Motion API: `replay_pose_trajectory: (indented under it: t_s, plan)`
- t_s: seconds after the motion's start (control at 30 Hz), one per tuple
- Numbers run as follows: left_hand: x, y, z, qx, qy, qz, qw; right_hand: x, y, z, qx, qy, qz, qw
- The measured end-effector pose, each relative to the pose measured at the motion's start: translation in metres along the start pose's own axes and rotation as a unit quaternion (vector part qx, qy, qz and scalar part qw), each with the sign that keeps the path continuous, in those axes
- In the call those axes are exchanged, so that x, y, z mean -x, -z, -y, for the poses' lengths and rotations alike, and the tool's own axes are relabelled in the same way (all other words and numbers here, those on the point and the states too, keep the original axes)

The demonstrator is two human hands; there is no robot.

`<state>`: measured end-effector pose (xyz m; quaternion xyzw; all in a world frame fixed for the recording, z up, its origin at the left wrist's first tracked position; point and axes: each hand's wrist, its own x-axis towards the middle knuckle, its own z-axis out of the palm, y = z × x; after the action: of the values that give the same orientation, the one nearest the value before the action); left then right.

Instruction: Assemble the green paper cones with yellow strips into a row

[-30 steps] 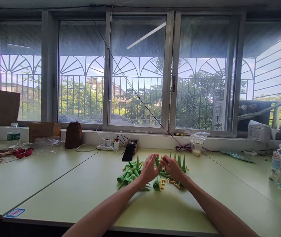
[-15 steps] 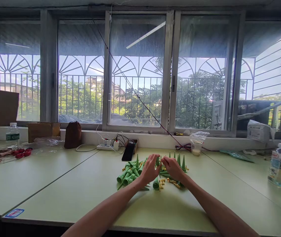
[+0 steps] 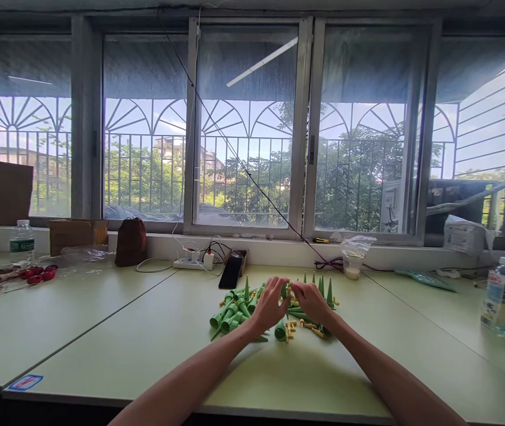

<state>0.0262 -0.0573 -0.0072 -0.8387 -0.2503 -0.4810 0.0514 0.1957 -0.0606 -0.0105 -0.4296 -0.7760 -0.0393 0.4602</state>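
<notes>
Set nearest, lying on the pale green tabletop (image 3: 114, 355) with its round open end facing forward: a single green cone (image 3: 280, 332), placed just beside loose yellow pegs (image 3: 290, 334), likely for a short reach. Brought close together just beyond, as if for fine two-handed work: left hand (image 3: 270, 300) and right hand (image 3: 309, 300). On the left, curved fingers with thumb apart, green plastic (image 3: 284, 291) showing in the gap; cannot tell whether gripped or merely behind. On the right, fingers drawn in narrow near a yellow bit (image 3: 288, 284); too small to tell whether pinched. Heaped to the left, mostly on their sides, perhaps simply gathered within reach: more cones (image 3: 230, 320). Stood to the right and slightly farther, tips up, presumably steady on broad bases: green spikes (image 3: 329, 292). Farther back, apparently propped against a small box (image 3: 245, 259): a black phone (image 3: 231, 272), near a white power strip (image 3: 193, 265). Farthest, past the sill: sliding windows (image 3: 247, 65).
</notes>
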Motion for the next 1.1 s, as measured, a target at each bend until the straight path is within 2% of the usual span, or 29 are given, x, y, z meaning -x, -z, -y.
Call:
replay_pose_trajectory:
  t_s: [0.73, 0.9, 1.1]
  plan:
    - [0.0, -0.001, 0.002, 0.001, 0.01, 0.003, 1.0, -0.001, 0.001, 0.003, -0.023, -0.011, -0.007, 1.0]
    - [-0.002, -0.003, 0.004, 0.006, 0.026, -0.011, 1.0, -0.001, 0.002, 0.008, -0.015, -0.023, -0.014, 1.0]
    - [-0.005, -0.002, 0.01, 0.01, 0.058, -0.06, 0.996, 0.0, 0.001, 0.011, -0.006, -0.028, -0.026, 0.999]
